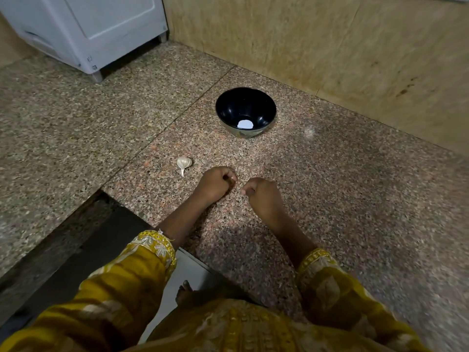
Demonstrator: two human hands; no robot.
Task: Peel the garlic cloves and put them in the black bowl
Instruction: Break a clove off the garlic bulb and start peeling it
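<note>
A small white garlic bulb (184, 163) lies on the speckled granite counter (330, 189), its stem pointing toward me. The black bowl (228, 107) stands farther back and to the right, with only a bright white spot showing at its bottom. My left hand (217, 184) rests on the counter just right of the garlic, fingers curled into a loose fist, with nothing visible in it. My right hand (262, 195) rests beside it, a small gap between them, fingers also curled and nothing seen in its grasp.
A white appliance (96, 29) stands at the back left. A beige tiled wall (330, 41) runs behind the bowl. The counter's front edge steps down at the left (101, 191), and a foot (185, 292) shows on the floor below.
</note>
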